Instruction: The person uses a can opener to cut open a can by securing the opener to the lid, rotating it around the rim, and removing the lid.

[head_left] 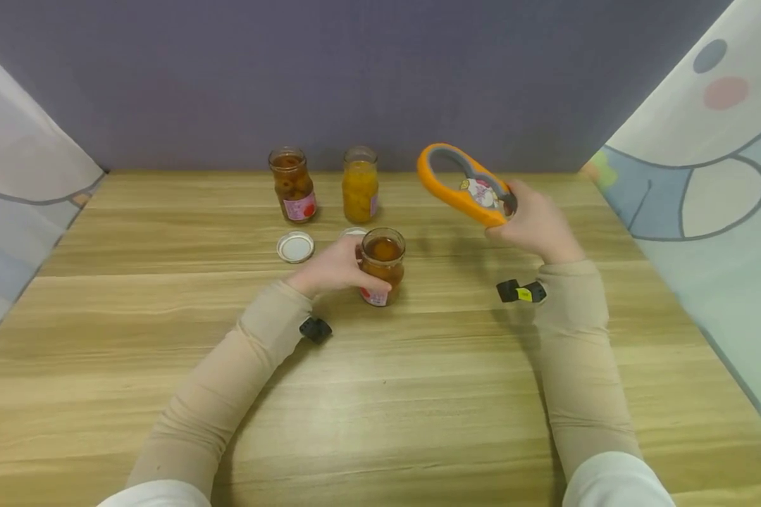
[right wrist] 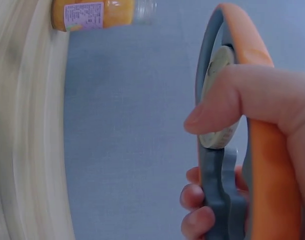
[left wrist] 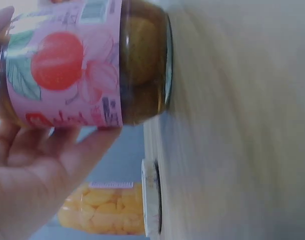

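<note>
My left hand (head_left: 339, 267) grips a glass jar of brown fruit (head_left: 383, 266) by its side, thumb across the front. The jar is upright and lidless; its pink label (left wrist: 67, 65) with a red fruit picture shows in the left wrist view. Raised above the table on the right, my right hand (head_left: 535, 222) holds an orange and grey jar opener (head_left: 447, 193) by its handle end. A printed jar lid (head_left: 480, 192) sits inside the opener's loop. In the right wrist view my thumb lies over this lid (right wrist: 220, 65) while other fingers curl round the grey grip.
Behind stand two more lidless jars, one of brown fruit (head_left: 293, 184) and one of yellow fruit (head_left: 360, 186). A white lid (head_left: 295, 247) lies upturned on the wooden table (head_left: 418, 394); another lid (head_left: 354, 231) is partly hidden behind the held jar. A grey wall (head_left: 355, 77) borders the back.
</note>
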`<state>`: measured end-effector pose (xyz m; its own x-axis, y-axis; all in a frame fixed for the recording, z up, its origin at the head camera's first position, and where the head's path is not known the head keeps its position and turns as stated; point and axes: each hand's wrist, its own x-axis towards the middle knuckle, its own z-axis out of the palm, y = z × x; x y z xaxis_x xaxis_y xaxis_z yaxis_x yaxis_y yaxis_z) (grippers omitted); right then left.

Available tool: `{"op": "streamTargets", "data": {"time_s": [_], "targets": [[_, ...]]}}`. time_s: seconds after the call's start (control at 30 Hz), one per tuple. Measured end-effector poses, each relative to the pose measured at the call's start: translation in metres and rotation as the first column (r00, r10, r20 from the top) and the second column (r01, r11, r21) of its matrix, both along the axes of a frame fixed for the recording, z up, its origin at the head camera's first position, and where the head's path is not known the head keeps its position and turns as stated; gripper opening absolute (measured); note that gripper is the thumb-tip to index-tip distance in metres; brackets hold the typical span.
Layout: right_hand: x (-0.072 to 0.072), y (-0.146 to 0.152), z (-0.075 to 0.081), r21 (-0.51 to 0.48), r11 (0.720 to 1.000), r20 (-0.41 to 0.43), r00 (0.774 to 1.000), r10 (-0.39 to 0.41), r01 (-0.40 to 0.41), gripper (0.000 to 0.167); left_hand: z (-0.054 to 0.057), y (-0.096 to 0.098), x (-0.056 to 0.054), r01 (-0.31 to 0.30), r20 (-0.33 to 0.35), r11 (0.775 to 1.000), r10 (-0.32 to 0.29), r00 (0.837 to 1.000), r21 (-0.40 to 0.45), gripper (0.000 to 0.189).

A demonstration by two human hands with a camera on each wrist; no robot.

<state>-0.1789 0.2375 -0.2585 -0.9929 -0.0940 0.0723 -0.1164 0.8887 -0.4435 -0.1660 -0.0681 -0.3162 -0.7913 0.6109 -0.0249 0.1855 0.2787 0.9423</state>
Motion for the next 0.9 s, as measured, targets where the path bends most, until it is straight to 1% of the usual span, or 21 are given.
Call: {"op": "streamTargets", "data": {"time_s": [0.07, 0.2, 0.27, 0.4, 0.5, 0.6, 0.73, 0.8, 0.9], "targets": [[-0.002, 0.002, 0.0, 0.007, 1.0, 0.012, 1.0, -0.003, 0.003, 0.053, -0.001, 0.002, 0.001, -0.046, 0.009, 0.999, 0.046, 0.999, -0.001, 0.05], [-0.003, 0.007, 0.002, 0.009, 1.0, 0.05, 0.998, -0.026, 0.025, 0.06, -0.002, 0.006, 0.003, -0.123, -0.01, 0.992, 0.123, 0.992, -0.012, 0.052], [-0.003, 0.009, 0.003, 0.002, 0.999, 0.068, 0.997, -0.042, 0.042, 0.06, -0.001, 0.008, 0.004, -0.153, -0.01, 0.988, 0.152, 0.988, -0.01, 0.053], [-0.002, 0.015, 0.006, -0.01, 0.998, 0.084, 0.994, -0.067, 0.069, 0.055, 0.004, 0.016, 0.003, -0.192, 0.019, 0.981, 0.192, 0.981, 0.025, 0.053], [-0.002, 0.019, 0.007, -0.017, 0.997, 0.083, 0.994, -0.078, 0.079, 0.054, 0.009, 0.026, -0.002, -0.207, 0.021, 0.978, 0.207, 0.978, 0.038, 0.053], [-0.002, 0.023, 0.006, -0.028, 0.995, 0.078, 0.993, -0.089, 0.091, 0.053, 0.014, 0.035, -0.009, -0.218, -0.002, 0.976, 0.218, 0.976, 0.023, 0.053], [-0.002, 0.025, 0.005, -0.046, 0.993, 0.079, 0.992, -0.101, 0.104, 0.053, 0.018, 0.047, -0.018, -0.257, 0.004, 0.966, 0.257, 0.966, 0.0, 0.05], [-0.002, 0.026, 0.004, -0.056, 0.992, 0.086, 0.991, -0.106, 0.111, 0.054, 0.019, 0.052, -0.022, -0.279, 0.015, 0.96, 0.279, 0.96, 0.0, 0.047], [0.0, 0.027, 0.004, -0.065, 0.991, 0.089, 0.989, -0.114, 0.12, 0.053, 0.021, 0.061, -0.029, -0.296, 0.004, 0.955, 0.296, 0.955, 0.009, 0.044]]}}
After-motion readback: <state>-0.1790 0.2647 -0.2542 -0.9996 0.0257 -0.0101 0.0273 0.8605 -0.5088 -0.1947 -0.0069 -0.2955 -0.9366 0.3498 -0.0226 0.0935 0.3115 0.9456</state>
